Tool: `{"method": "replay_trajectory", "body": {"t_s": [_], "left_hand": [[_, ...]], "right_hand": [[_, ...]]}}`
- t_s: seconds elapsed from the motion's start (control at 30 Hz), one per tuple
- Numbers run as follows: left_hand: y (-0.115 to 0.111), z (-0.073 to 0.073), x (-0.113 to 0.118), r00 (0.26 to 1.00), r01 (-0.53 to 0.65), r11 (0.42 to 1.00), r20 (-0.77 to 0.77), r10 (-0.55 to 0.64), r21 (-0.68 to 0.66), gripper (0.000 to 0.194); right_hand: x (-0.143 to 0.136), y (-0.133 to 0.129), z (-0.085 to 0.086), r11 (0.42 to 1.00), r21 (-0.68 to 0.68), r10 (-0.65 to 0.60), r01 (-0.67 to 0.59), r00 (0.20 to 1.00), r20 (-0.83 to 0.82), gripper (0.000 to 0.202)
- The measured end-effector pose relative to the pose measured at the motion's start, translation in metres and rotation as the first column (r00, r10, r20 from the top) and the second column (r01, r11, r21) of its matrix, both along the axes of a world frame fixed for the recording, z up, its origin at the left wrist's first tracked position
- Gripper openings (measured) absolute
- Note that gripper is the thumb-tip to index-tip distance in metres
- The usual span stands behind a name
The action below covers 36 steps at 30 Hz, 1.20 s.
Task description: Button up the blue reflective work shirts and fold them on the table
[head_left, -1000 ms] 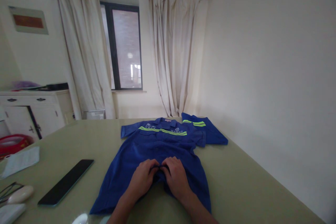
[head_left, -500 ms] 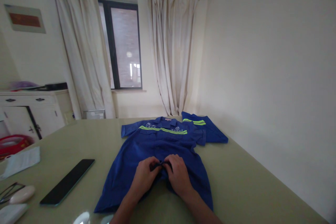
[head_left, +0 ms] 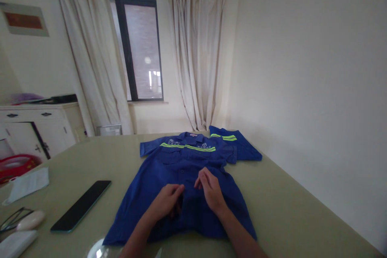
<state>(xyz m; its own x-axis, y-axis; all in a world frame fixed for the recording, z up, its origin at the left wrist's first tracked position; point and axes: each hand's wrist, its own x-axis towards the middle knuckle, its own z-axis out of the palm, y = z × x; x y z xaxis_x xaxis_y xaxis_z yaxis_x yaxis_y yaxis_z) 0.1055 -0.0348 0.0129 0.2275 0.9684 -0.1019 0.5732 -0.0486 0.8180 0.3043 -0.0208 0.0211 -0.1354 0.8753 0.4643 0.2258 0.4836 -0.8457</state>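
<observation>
A blue short-sleeved work shirt [head_left: 169,169], with a yellow-green reflective band across its chest, lies front up with its collar at the far end. My left hand [head_left: 168,201] is on the lower front beside the button strip; its fingers are curled against the cloth, and their tips are partly hidden. Just right of the strip, my right hand [head_left: 211,189] hovers over the shirt, fingers loosely bent and apart, nothing visible in them. The lower hem spreads on the table [head_left: 287,217] between my forearms.
Another folded blue garment [head_left: 246,149] with a reflective band lies behind the right sleeve. To the left are a dark phone-like slab [head_left: 81,205], a white sheet [head_left: 28,185], glasses [head_left: 13,219] and a pale rounded object [head_left: 31,220]. A wall borders the right side.
My hands, pinching the shirt's lower front together before, have come apart. The right hand has lifted off and moved up and right; the bunched hem has dropped flatter toward me.
</observation>
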Motion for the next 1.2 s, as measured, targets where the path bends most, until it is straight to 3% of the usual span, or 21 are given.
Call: {"method": "replay_trajectory", "body": {"t_s": [0.03,0.1,0.17,0.3,0.4,0.5,0.57,0.63,0.7,0.77,0.83,0.9,0.97,1.03,1.2], "left_hand": [[-0.003,0.001,0.005,0.994,0.016,0.987,-0.112,0.002,0.158,0.051],[-0.007,0.001,0.015,0.964,0.085,0.909,-0.263,0.028,0.408,0.033],[-0.009,0.000,0.024,0.946,0.134,0.875,-0.323,0.027,0.466,0.027],[-0.008,-0.001,0.024,0.932,0.094,0.954,-0.361,0.016,0.285,0.030],[-0.011,0.004,0.018,0.957,0.116,0.992,-0.271,-0.101,0.040,0.029],[-0.019,0.007,0.016,0.954,0.285,0.924,-0.012,-0.298,-0.253,0.028],[-0.023,0.005,0.018,0.927,0.374,0.863,0.120,-0.354,-0.340,0.026],[-0.022,0.000,0.020,0.921,0.389,0.842,0.181,-0.344,-0.374,0.030],[-0.017,-0.006,0.018,0.949,0.307,0.884,0.179,-0.258,-0.353,0.038],[-0.009,-0.013,0.015,0.985,0.136,0.956,0.136,-0.103,-0.261,0.044],[0.001,-0.018,0.010,0.995,-0.048,0.996,0.081,0.054,-0.081,0.044],[0.011,-0.020,0.006,0.986,-0.155,0.982,-0.041,0.161,0.107,0.039],[0.019,-0.019,0.005,0.954,-0.181,0.961,-0.201,0.224,0.211,0.035],[0.028,-0.015,0.008,0.909,-0.197,0.954,-0.322,0.263,0.224,0.032],[0.038,-0.007,0.029,0.866,-0.228,0.941,-0.389,0.314,0.251,0.033]], "right_hand": [[0.002,0.001,0.001,1.000,-0.016,-0.005,0.005,1.000,-0.021,0.038],[0.003,0.002,0.000,0.999,-0.002,-0.041,0.041,0.999,0.023,0.032],[0.003,0.003,-0.005,0.998,0.040,-0.059,0.054,0.987,0.152,0.025],[0.000,0.002,-0.014,1.000,0.002,-0.012,0.012,0.890,0.455,0.028],[-0.007,0.001,-0.013,0.992,-0.048,-0.065,0.119,0.787,0.614,0.030],[-0.019,0.002,-0.010,0.969,-0.004,-0.150,0.248,0.599,0.787,0.027],[-0.028,0.004,-0.011,0.969,0.038,-0.157,0.244,0.490,0.857,0.026],[-0.036,0.007,-0.014,0.976,0.050,-0.144,0.213,0.450,0.881,0.021],[-0.039,0.008,-0.018,0.976,0.052,-0.144,0.210,0.452,0.880,0.019],[-0.038,0.007,-0.020,0.975,0.058,-0.156,0.215,0.477,0.865,0.019],[-0.033,0.004,-0.020,0.976,0.082,-0.177,0.201,0.520,0.835,0.015],[-0.027,0.002,-0.017,0.978,0.106,-0.189,0.179,0.559,0.808,0.011],[-0.023,0.001,-0.015,0.981,0.110,-0.182,0.158,0.580,0.794,0.011],[-0.022,0.002,-0.016,0.984,0.111,-0.172,0.139,0.592,0.787,0.011],[-0.022,0.008,-0.026,0.981,0.138,-0.194,0.137,0.620,0.760,0.015]]}}
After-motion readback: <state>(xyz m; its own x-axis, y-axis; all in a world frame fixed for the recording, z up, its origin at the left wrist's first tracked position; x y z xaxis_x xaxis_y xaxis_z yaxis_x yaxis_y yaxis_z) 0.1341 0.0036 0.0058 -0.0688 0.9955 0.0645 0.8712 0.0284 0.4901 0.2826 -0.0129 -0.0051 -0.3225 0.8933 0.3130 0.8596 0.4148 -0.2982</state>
